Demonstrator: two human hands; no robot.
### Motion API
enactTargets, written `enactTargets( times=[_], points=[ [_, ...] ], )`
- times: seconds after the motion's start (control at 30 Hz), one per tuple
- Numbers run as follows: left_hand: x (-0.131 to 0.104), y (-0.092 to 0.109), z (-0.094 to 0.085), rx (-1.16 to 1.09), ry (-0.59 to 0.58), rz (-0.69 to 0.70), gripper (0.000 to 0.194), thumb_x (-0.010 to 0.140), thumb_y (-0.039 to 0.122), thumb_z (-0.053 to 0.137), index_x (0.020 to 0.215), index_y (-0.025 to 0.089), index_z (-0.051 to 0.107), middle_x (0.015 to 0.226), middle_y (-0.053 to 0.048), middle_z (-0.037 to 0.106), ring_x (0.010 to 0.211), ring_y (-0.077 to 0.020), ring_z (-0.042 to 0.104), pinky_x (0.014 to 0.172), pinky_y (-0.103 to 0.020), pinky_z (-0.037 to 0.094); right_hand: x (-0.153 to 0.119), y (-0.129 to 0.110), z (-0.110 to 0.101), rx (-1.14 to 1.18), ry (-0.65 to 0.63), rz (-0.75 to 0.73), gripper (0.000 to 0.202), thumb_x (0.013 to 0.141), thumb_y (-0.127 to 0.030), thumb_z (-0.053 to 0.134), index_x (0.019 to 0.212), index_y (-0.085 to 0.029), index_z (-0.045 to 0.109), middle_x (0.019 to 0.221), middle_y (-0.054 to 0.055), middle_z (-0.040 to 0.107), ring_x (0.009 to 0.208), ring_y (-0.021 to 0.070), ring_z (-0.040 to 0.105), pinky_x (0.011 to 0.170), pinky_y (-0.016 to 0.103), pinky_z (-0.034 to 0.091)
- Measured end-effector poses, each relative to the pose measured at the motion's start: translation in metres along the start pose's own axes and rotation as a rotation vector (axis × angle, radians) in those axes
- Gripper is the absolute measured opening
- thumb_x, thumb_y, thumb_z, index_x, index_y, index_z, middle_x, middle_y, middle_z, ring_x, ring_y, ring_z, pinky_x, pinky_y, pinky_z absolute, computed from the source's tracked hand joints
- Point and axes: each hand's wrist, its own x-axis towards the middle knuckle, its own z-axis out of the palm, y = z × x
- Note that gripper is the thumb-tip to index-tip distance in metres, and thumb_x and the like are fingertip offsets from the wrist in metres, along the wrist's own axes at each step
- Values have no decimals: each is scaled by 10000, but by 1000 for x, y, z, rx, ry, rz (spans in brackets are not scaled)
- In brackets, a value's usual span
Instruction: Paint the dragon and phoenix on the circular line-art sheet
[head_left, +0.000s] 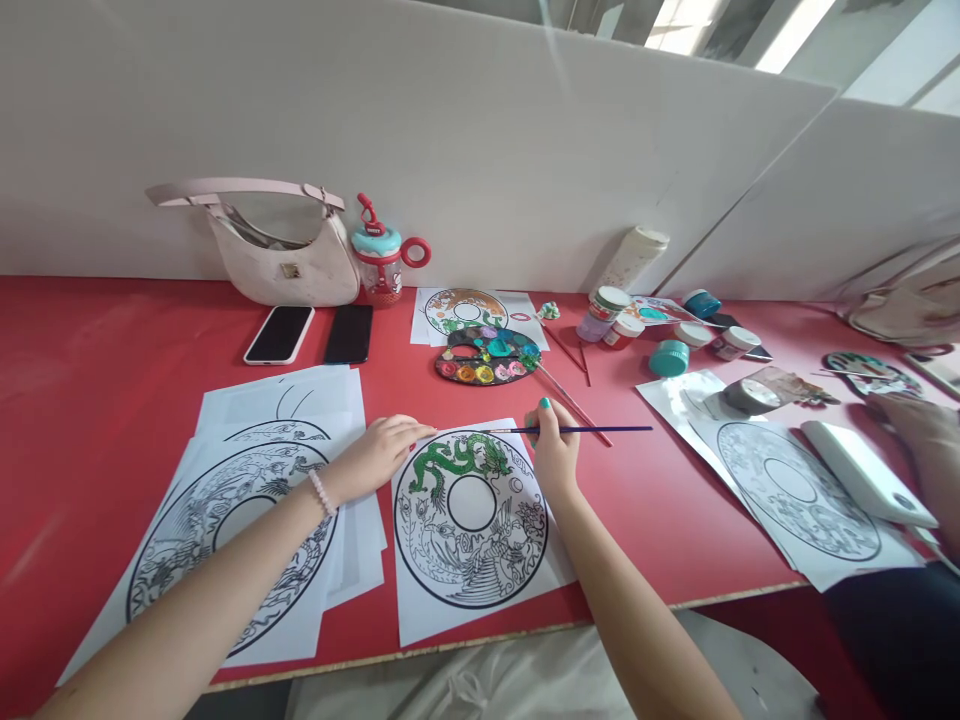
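My right hand (556, 452) grips a thin dark-blue paintbrush (611, 429) that lies nearly level, its tip pointing left over the top of a drawing sheet (420, 620). On that sheet a ring-shaped line drawing holds a dragon (457, 462) painted green; the lower part is black outline on white. My left hand (382, 452) has its fingers stretched out towards the sheet's upper left corner, with the forearm across a stack of other drawings (300, 600). Behind the sheet sits a paint palette (480, 374) with several colours; a second brush (574, 400) leans on its right edge.
At the back are a white handbag (289, 270), a cup with a red straw (380, 265), two phones (280, 335) and a part-painted drawing (427, 302). Paint jars (669, 357) stand right of the palette. A co-worker's hand (919, 425) is at far right, near a white device (866, 470).
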Motion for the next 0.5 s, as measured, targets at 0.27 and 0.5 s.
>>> enactTargets(
  times=[0.27, 0.5],
  points=[
    [0, 0, 0, 15, -16, 13, 405, 917, 90, 345, 1271, 251, 459, 1182, -30, 570, 1122, -172, 492, 980, -394, 429, -11, -10, 5, -72, -243, -9, 465, 847, -550, 462, 552, -204, 362, 465, -58, 321, 418, 69, 279, 399, 224, 220],
    [0, -2, 0, 10, -33, 3, 403, 924, 95, 359, 1282, 254, 453, 1226, -34, 550, 1156, -170, 472, 1002, -401, 413, -15, -9, 13, -110, -309, -76, 360, 830, -448, 526, 603, -206, 386, 496, -68, 330, 434, 69, 275, 407, 217, 228]
  ],
)
